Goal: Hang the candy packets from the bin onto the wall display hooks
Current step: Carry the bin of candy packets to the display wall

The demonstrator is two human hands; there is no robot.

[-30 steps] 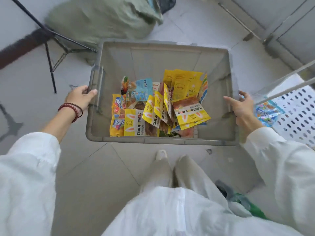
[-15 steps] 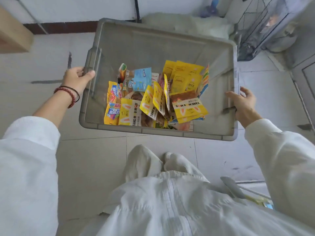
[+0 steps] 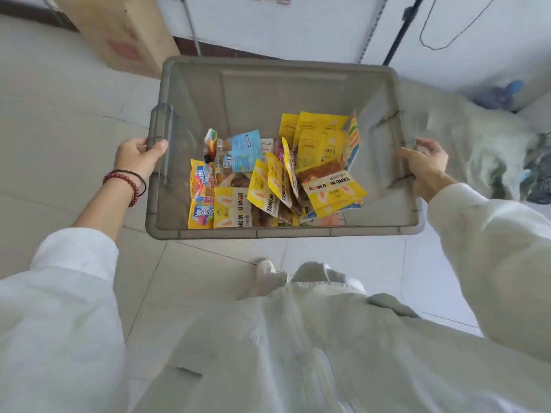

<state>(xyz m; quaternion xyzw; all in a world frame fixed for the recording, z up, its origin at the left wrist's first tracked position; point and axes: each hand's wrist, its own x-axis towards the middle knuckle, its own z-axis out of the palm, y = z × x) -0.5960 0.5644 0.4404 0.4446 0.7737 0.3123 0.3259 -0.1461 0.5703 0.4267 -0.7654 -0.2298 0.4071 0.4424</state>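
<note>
Head view: grey translucent bin (image 3: pixel 277 234) held up off the tiled floor (image 3: pixel 65 120), in front of the person's body, long side running left to right.

Left hand (image 3: pixel 135 155) curled round the handle on the bin's left side, thumb lying against the handle's inner face. Red bead bracelet (image 3: pixel 126 183) and a thin dark band on that wrist.

Right hand (image 3: pixel 426 166) clamped on the right-side rim, fingers wrapped over the outer edge, thumb along the top.

Candy packets (image 3: pixel 269 181) lie in a loose heap on the bin's bottom, crowded toward the near wall. Mostly yellow, several lettered "TANG". Blue packets (image 3: pixel 246 150) on the far-left part of the heap; multicoloured ones at its left edge. A few yellow ones stand on edge, leaning on their neighbours.

Cardboard box (image 3: pixel 119 34) on the floor at upper left, by the white wall (image 3: pixel 298 25). Pale green sack (image 3: pixel 477 138) on the floor beyond the right hand. White sleeves on both arms; one pale shoe (image 3: pixel 267 274) shows below the bin.
</note>
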